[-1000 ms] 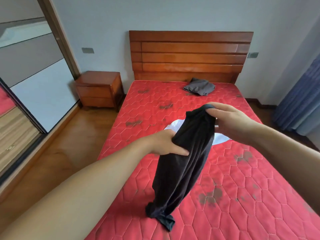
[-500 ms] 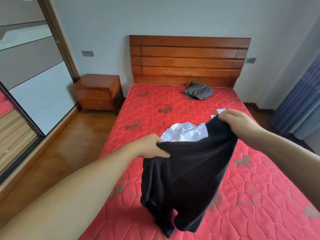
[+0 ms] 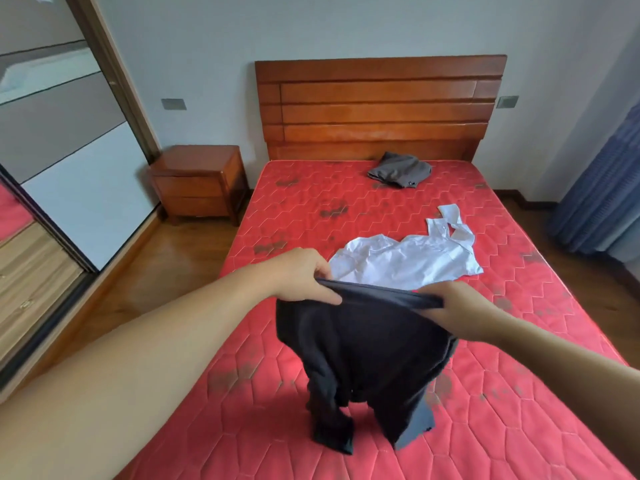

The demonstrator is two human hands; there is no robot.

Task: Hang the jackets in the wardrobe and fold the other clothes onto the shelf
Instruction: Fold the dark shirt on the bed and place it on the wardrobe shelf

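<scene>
- A red quilted mattress lies beneath the hands, on a wooden bed with a slatted headboard beyond them.
- Left of the hands: a brown wooden nightstand, wood floor and a sliding mirrored wardrobe door.
- Blue curtains hang far right against grey walls.

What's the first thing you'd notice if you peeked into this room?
Probably the big red mattress filling the middle of the room, and right over its near end two hands, the left hand and the right hand, holding up a black garment by its top edge. Just behind it a white shirt lies crumpled on the mattress, and a grey garment sits by the wooden headboard.
</scene>
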